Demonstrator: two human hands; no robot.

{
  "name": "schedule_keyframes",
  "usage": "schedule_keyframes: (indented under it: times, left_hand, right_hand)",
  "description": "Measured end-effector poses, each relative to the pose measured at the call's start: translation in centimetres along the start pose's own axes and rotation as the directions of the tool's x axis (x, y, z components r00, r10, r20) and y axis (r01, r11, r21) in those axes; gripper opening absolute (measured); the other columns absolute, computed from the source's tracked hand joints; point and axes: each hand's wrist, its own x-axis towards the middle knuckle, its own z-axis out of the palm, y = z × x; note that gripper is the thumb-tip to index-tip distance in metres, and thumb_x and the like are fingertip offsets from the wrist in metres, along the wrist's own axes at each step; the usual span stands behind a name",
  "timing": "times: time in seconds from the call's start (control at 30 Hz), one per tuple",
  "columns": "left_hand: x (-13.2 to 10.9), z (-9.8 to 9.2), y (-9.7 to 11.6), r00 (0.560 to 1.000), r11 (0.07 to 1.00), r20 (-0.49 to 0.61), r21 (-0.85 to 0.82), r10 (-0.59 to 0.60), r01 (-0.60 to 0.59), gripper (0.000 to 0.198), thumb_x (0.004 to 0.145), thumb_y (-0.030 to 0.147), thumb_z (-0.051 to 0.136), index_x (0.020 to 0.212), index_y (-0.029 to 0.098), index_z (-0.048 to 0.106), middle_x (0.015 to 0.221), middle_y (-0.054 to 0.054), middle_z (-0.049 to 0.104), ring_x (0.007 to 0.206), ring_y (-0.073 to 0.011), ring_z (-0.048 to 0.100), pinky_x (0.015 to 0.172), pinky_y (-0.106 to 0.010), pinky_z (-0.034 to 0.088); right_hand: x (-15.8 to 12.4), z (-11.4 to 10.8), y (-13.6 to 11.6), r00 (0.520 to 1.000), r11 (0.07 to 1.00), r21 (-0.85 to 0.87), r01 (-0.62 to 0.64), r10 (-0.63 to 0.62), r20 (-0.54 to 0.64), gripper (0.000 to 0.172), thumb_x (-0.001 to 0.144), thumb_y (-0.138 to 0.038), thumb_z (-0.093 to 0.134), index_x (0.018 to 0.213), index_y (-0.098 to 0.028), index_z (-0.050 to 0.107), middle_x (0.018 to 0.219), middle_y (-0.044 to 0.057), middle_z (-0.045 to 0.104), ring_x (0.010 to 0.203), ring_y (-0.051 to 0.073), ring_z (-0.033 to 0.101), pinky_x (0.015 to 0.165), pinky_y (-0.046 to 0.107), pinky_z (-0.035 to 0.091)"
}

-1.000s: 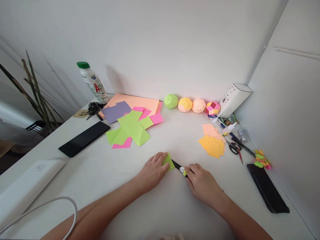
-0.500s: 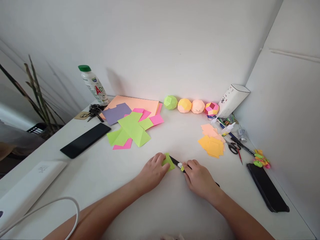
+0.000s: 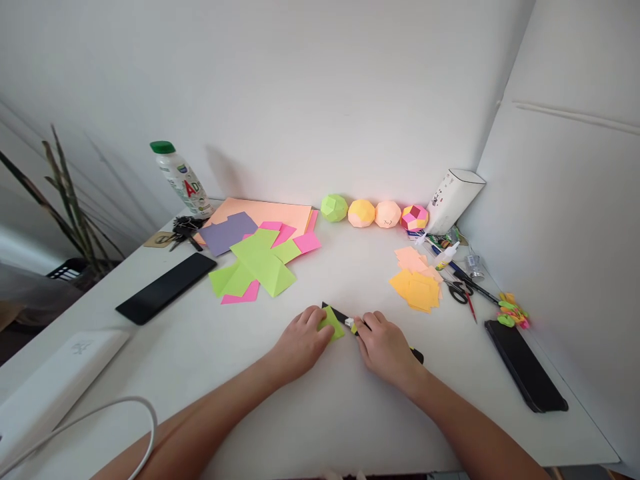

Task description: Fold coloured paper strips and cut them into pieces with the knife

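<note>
My left hand [image 3: 299, 343] is closed on a small green paper piece [image 3: 336, 327], thumb and fingers gripping its left side low over the desk. Just to its right, my right hand [image 3: 389, 350] wraps round the handle of a utility knife [image 3: 349, 323]. The knife's dark blade points left and lies along the paper's far edge, with its tip near my left fingertips. Whether the blade is inside a fold, I cannot tell. The black and yellow end of the handle shows past the heel of my right hand.
Green sheets [image 3: 263, 260] overlap pink and purple ones at the left. Orange paper pieces [image 3: 420, 291], scissors [image 3: 457, 291] and a glue bottle [image 3: 447, 255] lie right. Several paper balls [image 3: 361, 213] line the wall. A white cable [image 3: 150, 407] crosses near my left forearm.
The knife has slid left along the green paper's far edge, and more of its handle end shows behind my right hand. The whole view has shifted slightly.
</note>
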Motion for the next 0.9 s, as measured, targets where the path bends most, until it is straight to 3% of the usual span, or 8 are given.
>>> schedule_keyframes:
  times: [0.17, 0.37, 0.53, 0.77, 0.9]
  left_hand:
    - [0.3, -0.5, 0.1, 1.000, 1.000, 0.003, -0.012, 0.014, -0.014, 0.017, 0.083, 0.005, 0.045, 0.080, 0.018, 0.055, 0.095, -0.009, 0.051, 0.094, -0.0240, 0.048, 0.077, -0.037, 0.048]
    - [0.6, -1.5, -0.1, 0.999, 0.990, 0.037, -0.140, -0.024, 0.029, 0.013, 0.087, 0.014, 0.045, 0.083, 0.019, 0.056, 0.093, -0.007, 0.054, 0.091, -0.0216, 0.052, 0.080, -0.038, 0.049]
    - [0.6, -1.7, -0.2, 0.999, 0.986, 0.041, -0.166, -0.028, 0.034, 0.004, 0.086, 0.022, 0.053, 0.083, 0.019, 0.054, 0.094, -0.007, 0.055, 0.092, -0.0223, 0.053, 0.079, -0.038, 0.050]
    - [0.2, -0.9, -0.3, 0.997, 0.973, -0.076, -0.232, -0.020, 0.002, 0.035, 0.072, 0.024, 0.068, 0.100, 0.019, 0.047, 0.096, -0.007, 0.055, 0.089, -0.0240, 0.055, 0.074, -0.039, 0.051]
    - [0.1, -1.0, -0.8, 0.997, 0.959, -0.055, -0.284, -0.045, 0.027, 0.060, 0.069, 0.023, 0.071, 0.119, 0.019, 0.038, 0.111, -0.011, 0.054, 0.101, -0.0265, 0.055, 0.082, -0.042, 0.051]
  right_hand:
    - [0.0, 0.0, 0.4, 1.000, 1.000, 0.006, -0.017, 0.017, -0.013, 0.036, 0.090, -0.014, 0.044, 0.123, -0.008, 0.056, 0.098, 0.013, 0.062, 0.089, 0.023, 0.055, 0.062, 0.030, 0.049]
    - [-1.6, -0.9, 4.0, 0.998, 0.999, -0.001, -0.052, 0.052, -0.030, 0.034, 0.086, -0.008, 0.050, 0.118, -0.012, 0.060, 0.095, 0.011, 0.062, 0.090, 0.023, 0.055, 0.066, 0.031, 0.050]
    - [-2.3, -1.7, 5.4, 0.999, 0.999, 0.018, 0.046, -0.046, -0.007, 0.046, 0.080, 0.004, 0.047, 0.118, -0.017, 0.060, 0.095, 0.008, 0.061, 0.089, 0.020, 0.053, 0.073, 0.032, 0.049]
    - [-1.8, -1.6, 3.2, 0.990, 0.987, 0.079, 0.139, -0.137, -0.029, 0.056, 0.073, 0.009, 0.043, 0.122, -0.014, 0.056, 0.102, 0.010, 0.060, 0.090, 0.021, 0.050, 0.072, 0.033, 0.048]
    - [-2.3, -2.0, 3.9, 0.993, 0.989, 0.088, 0.115, -0.114, -0.025, 0.056, 0.073, 0.009, 0.041, 0.120, -0.016, 0.058, 0.100, 0.009, 0.060, 0.090, 0.022, 0.050, 0.072, 0.034, 0.048]
